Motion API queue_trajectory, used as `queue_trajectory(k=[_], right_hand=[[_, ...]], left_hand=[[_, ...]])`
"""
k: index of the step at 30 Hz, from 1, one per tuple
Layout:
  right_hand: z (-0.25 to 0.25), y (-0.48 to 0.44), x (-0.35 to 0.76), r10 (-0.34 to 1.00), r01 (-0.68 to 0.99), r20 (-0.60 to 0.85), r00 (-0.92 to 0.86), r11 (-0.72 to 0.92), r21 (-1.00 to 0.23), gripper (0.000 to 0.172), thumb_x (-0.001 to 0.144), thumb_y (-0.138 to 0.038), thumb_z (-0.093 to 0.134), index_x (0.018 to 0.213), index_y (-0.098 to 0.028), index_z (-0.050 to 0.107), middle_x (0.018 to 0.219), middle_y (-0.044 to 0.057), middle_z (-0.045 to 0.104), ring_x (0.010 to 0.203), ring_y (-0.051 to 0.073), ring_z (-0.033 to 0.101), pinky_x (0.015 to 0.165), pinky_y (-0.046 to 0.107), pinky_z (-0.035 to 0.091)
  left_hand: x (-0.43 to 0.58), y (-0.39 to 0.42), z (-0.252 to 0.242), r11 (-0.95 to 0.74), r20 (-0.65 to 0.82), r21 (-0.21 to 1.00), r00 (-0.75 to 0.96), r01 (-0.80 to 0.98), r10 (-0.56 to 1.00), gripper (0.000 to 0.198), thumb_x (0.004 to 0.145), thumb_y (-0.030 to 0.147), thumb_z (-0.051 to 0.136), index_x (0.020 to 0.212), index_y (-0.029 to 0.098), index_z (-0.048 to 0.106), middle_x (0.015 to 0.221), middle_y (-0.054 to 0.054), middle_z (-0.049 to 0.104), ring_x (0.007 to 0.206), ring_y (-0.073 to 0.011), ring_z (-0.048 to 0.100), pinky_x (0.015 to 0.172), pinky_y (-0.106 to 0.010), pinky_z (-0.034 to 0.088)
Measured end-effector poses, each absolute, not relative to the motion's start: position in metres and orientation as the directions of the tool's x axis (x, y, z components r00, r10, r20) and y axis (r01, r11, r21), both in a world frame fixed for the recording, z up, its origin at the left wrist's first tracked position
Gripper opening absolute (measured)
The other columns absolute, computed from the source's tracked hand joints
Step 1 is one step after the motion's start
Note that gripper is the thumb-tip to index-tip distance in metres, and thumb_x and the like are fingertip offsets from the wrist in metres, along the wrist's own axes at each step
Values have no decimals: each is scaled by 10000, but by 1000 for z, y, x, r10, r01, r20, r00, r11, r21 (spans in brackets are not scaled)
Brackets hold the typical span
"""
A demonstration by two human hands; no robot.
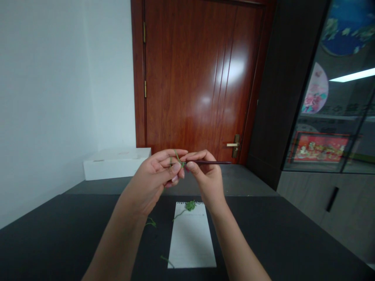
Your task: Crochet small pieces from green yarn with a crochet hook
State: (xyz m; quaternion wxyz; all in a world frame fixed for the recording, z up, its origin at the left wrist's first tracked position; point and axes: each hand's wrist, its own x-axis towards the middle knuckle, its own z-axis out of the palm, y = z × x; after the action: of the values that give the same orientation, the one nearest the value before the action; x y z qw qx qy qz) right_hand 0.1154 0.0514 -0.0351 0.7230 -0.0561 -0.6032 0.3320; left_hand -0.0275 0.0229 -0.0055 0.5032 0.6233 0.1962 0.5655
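Yarn [177,156], thin and green, is held at the centre of the view, between two bare hands raised above a dark tabletop [249,234]. With that yarn taken as the middle of the clock, the left hand [154,171] is set at nine o'clock; the yarn is pinched between its thumb and fingers, and a strand is looped up over the forefinger. The right hand [209,175] is placed at three o'clock, closed around a slim dark-handled tool [209,162]. The handle is pointed toward three o'clock, and the thin front end is brought against the yarn at the left fingertips; its tip is too small to be made out.

At six o'clock, below the hands, a white notepad [191,242] is laid flat. On its top edge a small green bundle [190,205] is rested, with a tail trailed toward eight o'clock. A loose green strand [150,223] is seen at seven o'clock, beside the left forearm, and a short piece [167,261] is laid across the notepad's lower left corner. At nine o'clock a white box [115,164] is set near the wall; at twelve, a reddish wooden door [190,78] is seen.
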Motion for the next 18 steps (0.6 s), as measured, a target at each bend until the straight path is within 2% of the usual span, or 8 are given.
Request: queue_trajectory(k=[4,7,11,18], right_hand=[[-39,53,112,555,-436,814,169,783,-443,107,836,-259,789,858,-215,695,848,-2,743,827,151,699,805,290,519],[-42,55,110,567,-489,790,233,770,-409,129,844,-304,784,856,-216,689,817,-14,730,776,135,691,774,271,523],[-42,57,110,597,-549,778,195,724,-418,191,860,-375,763,869,-219,653,770,-16,724,713,137,681,742,279,529],[-41,59,121,523,-520,840,142,762,-386,251,909,-464,687,907,-235,585,778,-13,724,730,153,691,759,308,518]], left_hand=[[-29,23,-6,-368,485,860,340,-354,806,322,824,160,769,1133,121,688,719,-31,688,540,-78,512,471,-193,331],[-30,24,-6,-381,504,850,353,-365,788,330,805,133,783,1126,114,709,761,-53,717,600,-101,572,496,-201,389],[-31,27,-7,-423,534,833,321,-356,782,308,786,100,791,1089,98,740,789,-83,741,756,-157,655,620,-235,480],[-33,27,-6,-337,496,847,384,-410,779,308,794,126,792,1097,96,746,746,-77,720,652,-136,608,531,-228,426]])
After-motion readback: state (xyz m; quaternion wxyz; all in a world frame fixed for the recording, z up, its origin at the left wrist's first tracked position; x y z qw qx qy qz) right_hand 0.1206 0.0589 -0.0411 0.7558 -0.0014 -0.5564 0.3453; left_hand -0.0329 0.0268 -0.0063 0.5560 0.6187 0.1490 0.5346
